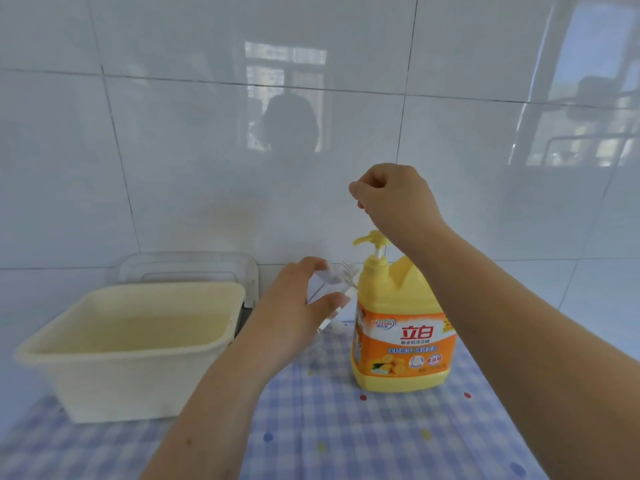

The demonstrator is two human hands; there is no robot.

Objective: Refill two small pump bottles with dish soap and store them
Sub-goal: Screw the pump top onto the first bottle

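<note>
My left hand [298, 306] grips a small clear bottle [334, 280], tilted with its open neck pointing right toward the big yellow dish soap jug [398, 327]. The jug stands upright on the checked cloth, with its yellow pump head [372, 239] up. My right hand [391, 199] is raised above the pump, fingers curled; it seems to pinch a thin clear piece, which I cannot make out. A second small clear item [337, 325] lies on the cloth just left of the jug, partly hidden behind my left hand.
A cream plastic tub [128, 344] sits at the left on the blue checked tablecloth [346, 438]. Behind it a clear plastic lid or tray [187, 268] leans against the white tiled wall. The wall is close behind the jug.
</note>
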